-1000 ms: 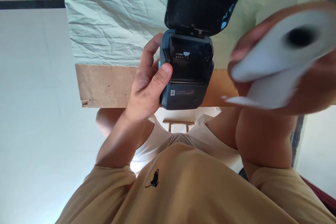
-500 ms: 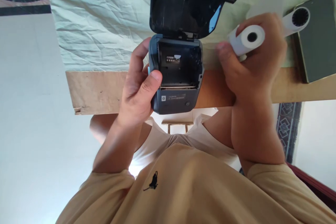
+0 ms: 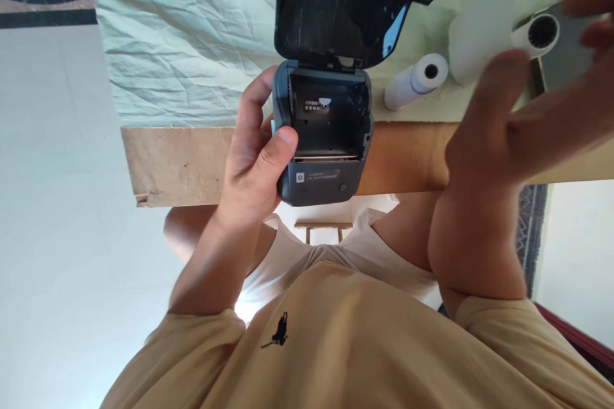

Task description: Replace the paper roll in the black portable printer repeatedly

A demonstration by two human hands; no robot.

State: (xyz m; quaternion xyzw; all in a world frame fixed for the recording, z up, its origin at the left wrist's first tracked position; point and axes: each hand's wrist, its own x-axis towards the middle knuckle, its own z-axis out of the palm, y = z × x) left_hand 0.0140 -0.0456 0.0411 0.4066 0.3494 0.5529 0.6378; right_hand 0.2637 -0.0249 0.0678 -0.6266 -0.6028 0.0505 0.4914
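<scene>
My left hand (image 3: 259,153) grips the left side of a small dark blue printer (image 3: 323,131) at the table's near edge. The printer's lid (image 3: 345,0) is swung up and its paper bay is empty. A white paper roll (image 3: 415,82) lies on the cloth just right of the printer, with no hand on it. My right hand (image 3: 518,121) hovers close to the camera at the right, fingers spread and empty. Past its fingers lies a second white roll (image 3: 535,33) against a dark flat box (image 3: 568,54).
A wrinkled pale green cloth (image 3: 192,45) covers the table, whose bare wooden edge (image 3: 173,163) runs below it. White floor lies at the left, with a patterned rug (image 3: 527,230) at the right. My tan shirt fills the bottom of the view.
My right hand has let go of the paper roll, which now lies on the cloth beside the printer, and has moved up and right with its fingers open. The left hand has stayed put.
</scene>
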